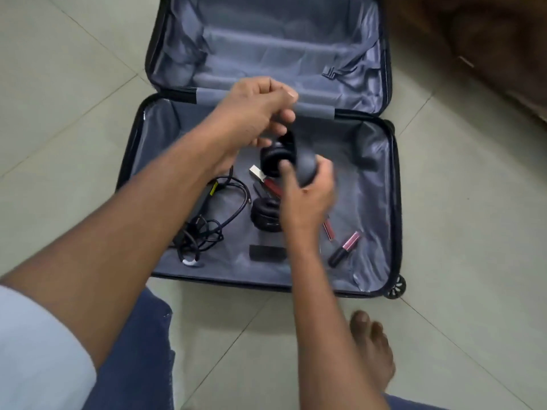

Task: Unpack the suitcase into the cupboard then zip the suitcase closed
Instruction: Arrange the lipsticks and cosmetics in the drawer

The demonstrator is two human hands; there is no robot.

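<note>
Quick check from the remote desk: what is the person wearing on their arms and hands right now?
Both forearms are bare. The left hand and right hand carry no gloves, and no rings or watch show. A pale, whitish-blue sleeve covers the left upper arm at the frame's lower left edge; the right arm's sleeve is out of view. Blue trousers show below, and one foot is bare.

Pale grey-green floor tiles [74,69] with thin grout lines meet dark brown wooden furniture [488,39] top right.
</note>
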